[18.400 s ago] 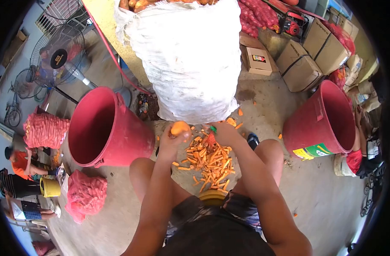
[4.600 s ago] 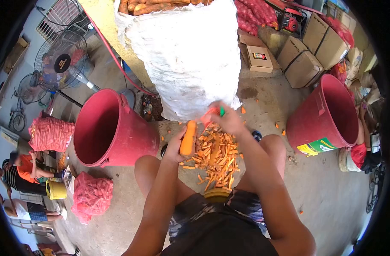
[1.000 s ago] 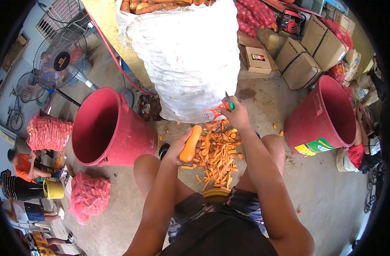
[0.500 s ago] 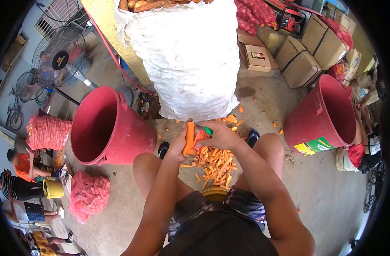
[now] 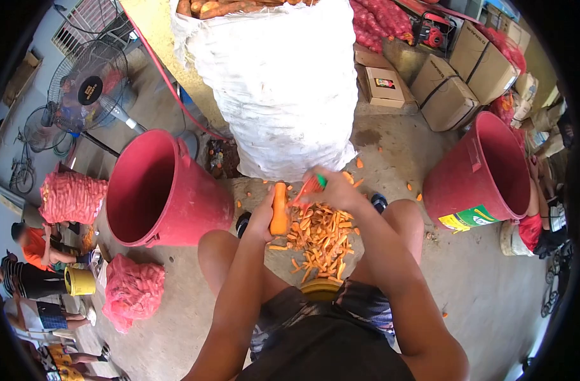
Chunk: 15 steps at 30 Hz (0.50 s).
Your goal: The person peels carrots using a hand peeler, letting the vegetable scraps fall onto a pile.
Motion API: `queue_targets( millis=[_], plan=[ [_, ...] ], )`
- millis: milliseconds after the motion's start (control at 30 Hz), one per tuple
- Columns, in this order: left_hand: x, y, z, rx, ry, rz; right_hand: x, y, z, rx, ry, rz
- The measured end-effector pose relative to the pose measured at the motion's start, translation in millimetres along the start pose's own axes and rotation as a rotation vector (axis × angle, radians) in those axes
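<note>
Carrot (image 5: 279, 209) up on end between the person's knees, held over the floor (image 5: 480, 292), its lower half wrapped tight in the left hand (image 5: 262, 221). The right hand (image 5: 333, 190) is closed round a red-and-green peeler (image 5: 307, 188), and the blade sits at the carrot's top end, touching it or just beside it, too close to call. Underneath, a heap of orange peelings (image 5: 318, 244) is spread on the concrete. The left red bucket (image 5: 201, 203) stands by one knee, the right red bucket (image 5: 452, 190) well out on the other side, and a big white sack (image 5: 280, 89) stands straight ahead.

To do this stroke well, the blade wants to lie flat on the skin and run long and light. The low grip looks right, with the fingers clear of the edge. A small turn of the carrot between strokes should leave no strip unpeeled.
</note>
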State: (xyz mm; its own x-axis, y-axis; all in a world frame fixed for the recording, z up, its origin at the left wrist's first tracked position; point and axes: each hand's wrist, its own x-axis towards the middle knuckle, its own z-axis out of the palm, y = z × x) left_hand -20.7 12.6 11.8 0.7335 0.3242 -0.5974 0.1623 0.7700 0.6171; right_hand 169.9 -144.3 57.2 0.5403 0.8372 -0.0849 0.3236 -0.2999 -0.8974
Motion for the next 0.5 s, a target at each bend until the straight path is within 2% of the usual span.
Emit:
queue_targets(
  millis=[67,100,167,200,233,300,333,367,433,467,500],
  plan=[
    [-7.4,1.5,23.5,-0.006,0.049,0.019,-15.2,-2.1,20.2,0.067,-0.188,-0.208],
    [-10.3,0.5,31.3,-0.007,0.093,0.038,-14.6,0.2,19.5,0.07,-0.187,-0.204],
    [-4.8,-4.0,16.3,0.071,0.044,0.004,-3.5,8.0,9.2,-0.067,-0.022,-0.268],
    [-3.9,-6.5,11.3,0.145,-0.004,-0.024,10.9,20.6,2.8,-0.154,0.083,-0.155],
    [-7.4,-8.4,12.3,0.147,-0.006,-0.025,20.7,30.4,-7.3,-0.154,0.086,-0.154],
    [-12.2,-5.7,15.9,0.192,-0.031,-0.054,32.7,29.6,-25.9,0.002,0.241,0.016],
    [-10.7,-4.4,13.4,0.192,-0.03,-0.051,29.4,22.8,-29.6,-0.03,0.208,0.106],
    [-8.8,-3.2,10.9,0.136,0.006,-0.013,22.2,16.2,-22.8,-0.032,0.204,0.102],
    [-4.4,-2.2,10.3,0.072,0.041,0.029,1.0,7.5,-0.4,-0.051,0.004,-0.086],
    [-1.9,-1.4,11.4,0.044,0.031,0.036,-2.2,8.2,10.8,-0.052,0.001,-0.087],
    [-2.5,-1.2,12.9,0.019,0.022,0.038,-5.6,8.2,22.6,-0.068,0.045,-0.349]
  ],
)
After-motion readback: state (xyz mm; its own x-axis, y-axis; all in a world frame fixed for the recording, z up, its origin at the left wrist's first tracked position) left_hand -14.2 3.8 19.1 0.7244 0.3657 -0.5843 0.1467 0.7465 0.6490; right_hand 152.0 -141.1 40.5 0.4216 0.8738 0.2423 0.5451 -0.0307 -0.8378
